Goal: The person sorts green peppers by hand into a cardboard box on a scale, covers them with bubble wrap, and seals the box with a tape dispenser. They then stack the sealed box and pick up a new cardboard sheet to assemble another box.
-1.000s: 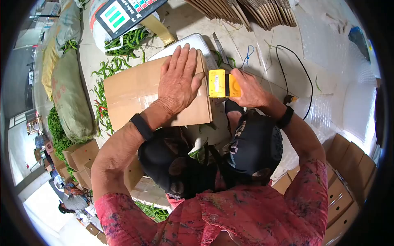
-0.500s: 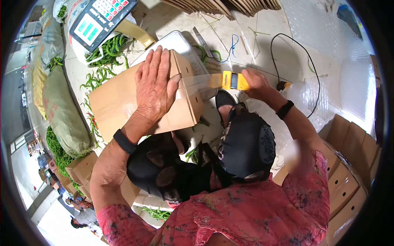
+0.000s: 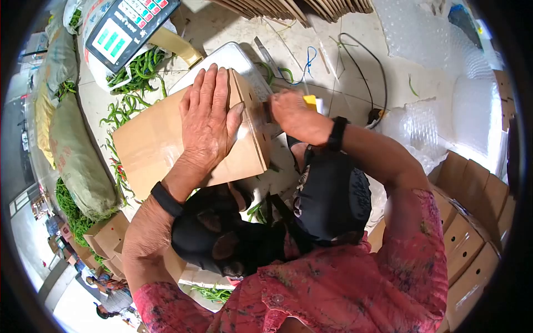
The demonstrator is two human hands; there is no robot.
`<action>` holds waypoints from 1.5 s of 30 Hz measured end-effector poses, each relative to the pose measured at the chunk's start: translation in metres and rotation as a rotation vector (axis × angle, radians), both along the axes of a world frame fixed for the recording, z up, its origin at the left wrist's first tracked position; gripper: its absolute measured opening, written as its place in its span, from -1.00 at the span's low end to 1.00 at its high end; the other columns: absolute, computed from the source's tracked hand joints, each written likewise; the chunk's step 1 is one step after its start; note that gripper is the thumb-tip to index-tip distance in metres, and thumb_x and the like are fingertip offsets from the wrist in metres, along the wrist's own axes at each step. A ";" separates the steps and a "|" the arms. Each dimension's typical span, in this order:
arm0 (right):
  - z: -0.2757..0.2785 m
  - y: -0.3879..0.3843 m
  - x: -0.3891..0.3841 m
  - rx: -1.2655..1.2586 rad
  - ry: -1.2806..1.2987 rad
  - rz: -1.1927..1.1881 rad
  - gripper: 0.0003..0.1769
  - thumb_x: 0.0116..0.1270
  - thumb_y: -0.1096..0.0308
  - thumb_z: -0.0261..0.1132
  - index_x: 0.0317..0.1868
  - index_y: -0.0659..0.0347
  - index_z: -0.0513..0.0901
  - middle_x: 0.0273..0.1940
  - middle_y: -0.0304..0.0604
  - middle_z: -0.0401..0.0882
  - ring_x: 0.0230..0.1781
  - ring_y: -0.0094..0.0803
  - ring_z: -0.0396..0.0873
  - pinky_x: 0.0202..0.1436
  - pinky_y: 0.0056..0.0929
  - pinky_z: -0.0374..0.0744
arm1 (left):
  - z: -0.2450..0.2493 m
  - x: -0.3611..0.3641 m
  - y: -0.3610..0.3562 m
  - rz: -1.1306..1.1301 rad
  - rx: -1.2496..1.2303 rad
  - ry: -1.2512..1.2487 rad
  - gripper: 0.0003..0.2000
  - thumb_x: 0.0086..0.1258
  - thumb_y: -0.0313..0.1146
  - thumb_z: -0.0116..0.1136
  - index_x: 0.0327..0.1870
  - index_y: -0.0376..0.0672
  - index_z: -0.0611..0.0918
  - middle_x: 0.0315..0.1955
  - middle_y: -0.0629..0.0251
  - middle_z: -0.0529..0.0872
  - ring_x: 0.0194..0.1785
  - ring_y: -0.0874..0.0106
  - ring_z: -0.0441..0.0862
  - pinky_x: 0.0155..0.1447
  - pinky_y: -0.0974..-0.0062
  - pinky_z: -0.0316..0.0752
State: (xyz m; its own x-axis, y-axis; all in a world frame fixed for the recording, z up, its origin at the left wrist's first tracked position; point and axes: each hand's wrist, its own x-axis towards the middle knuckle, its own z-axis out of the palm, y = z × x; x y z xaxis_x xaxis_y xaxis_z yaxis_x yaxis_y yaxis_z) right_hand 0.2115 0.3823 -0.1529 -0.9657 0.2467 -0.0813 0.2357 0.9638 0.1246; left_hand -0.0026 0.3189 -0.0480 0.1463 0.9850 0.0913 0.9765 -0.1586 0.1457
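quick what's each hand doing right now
Left hand: open, palm flat on top of the cardboard box.
Right hand: closed on the yellow tape dispenser, at the box's end face.

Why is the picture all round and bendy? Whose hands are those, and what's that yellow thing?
A person wears a small camera on the head, looking down, so you see their own arms. Its lens bends the edges round. The left hand lies flat on a cardboard box. The right hand grips a yellow tape dispenser at the box's end. The box seems to sit on a white weighing scale, whose display is at the top. On the floor lie green chillies, and bubble wrap is at the right.
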 end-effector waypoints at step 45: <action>0.233 -0.066 0.249 -1.065 1.513 -1.107 -0.30 0.54 -0.23 0.02 0.00 0.33 0.71 -0.11 -0.09 0.72 -0.07 -0.41 0.62 0.11 -0.41 0.55 | 0.160 -0.004 0.013 0.186 -0.312 -1.634 -0.33 0.60 0.13 -0.17 0.57 -0.11 0.19 0.47 0.11 0.30 0.44 0.25 0.33 0.47 0.28 0.24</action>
State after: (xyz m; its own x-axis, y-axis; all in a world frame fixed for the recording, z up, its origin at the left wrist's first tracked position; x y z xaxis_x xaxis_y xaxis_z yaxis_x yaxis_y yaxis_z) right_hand 0.4602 0.3166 0.0803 0.0612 0.9972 -0.0431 -0.0255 -0.0416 -0.9988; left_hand -0.0061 0.3315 0.1116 -0.0112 0.9854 -0.1702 -0.2226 0.1634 0.9611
